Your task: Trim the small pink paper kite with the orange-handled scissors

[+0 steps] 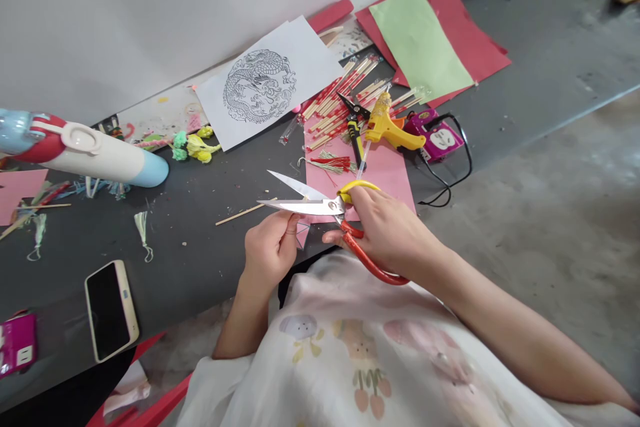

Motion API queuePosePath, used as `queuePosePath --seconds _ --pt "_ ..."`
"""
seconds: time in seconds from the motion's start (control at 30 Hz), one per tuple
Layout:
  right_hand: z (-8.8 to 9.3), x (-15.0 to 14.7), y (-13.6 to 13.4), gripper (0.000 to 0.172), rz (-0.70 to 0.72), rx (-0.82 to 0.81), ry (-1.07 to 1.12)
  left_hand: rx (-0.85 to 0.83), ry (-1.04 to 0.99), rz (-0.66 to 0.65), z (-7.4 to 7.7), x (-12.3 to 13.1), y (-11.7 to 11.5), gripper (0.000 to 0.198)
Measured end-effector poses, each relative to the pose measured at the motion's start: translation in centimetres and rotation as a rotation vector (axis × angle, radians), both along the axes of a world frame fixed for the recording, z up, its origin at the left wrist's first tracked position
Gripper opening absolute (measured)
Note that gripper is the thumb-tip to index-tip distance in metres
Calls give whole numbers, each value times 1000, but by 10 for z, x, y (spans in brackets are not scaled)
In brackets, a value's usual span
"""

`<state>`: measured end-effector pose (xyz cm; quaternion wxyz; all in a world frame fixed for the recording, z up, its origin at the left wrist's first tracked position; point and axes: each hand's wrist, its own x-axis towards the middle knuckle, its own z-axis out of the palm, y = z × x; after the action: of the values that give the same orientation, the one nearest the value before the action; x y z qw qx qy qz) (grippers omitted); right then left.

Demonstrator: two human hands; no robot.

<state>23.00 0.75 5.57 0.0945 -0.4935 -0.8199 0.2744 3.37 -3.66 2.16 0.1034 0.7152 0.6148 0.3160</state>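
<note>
My right hand [387,223] grips a pair of scissors [313,205] with one yellow and one red handle. Their blades are spread and point left, just above my left hand [270,247]. Thumb and fingers of the left hand are pinched together on a small pink paper piece [302,235] with drawn lines, partly hidden behind the fingers and the blades. Beyond the scissors lies a larger pink sheet [387,180], bearing a red and pale green tassel [330,161] and yellow-black pliers [356,137].
A yellow glue gun [393,127] lies beside a purple box [437,137] with a black cord. Wrapped sticks [333,103], a dragon print [260,87] and red and green sheets [425,40] are behind. Leftward are a bottle [100,150], a phone [111,310] and a pale tassel [143,230].
</note>
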Motion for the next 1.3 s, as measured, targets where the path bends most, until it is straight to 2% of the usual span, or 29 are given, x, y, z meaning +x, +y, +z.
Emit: queuePosePath --seconds 0.23,0.63,0.77,0.93,1.13,1.3 --pt "2 -1 -1 43 -30 3 -66 -11 10 15 2 2 -2 27" --pt "7 1 1 43 -2 -146 -161 11 -19 10 -3 4 -2 22" --pt "4 0 0 43 -11 -90 -125 -21 -52 24 -2 5 -1 23" --pt "-2 3 -1 54 23 1 -17 -132 -175 8 4 2 1 27" --pt "-6 8 1 57 65 17 69 -320 -407 -103 12 -4 5 39" --pt "-4 7 1 57 73 25 75 -454 -682 -209 10 -5 6 40"
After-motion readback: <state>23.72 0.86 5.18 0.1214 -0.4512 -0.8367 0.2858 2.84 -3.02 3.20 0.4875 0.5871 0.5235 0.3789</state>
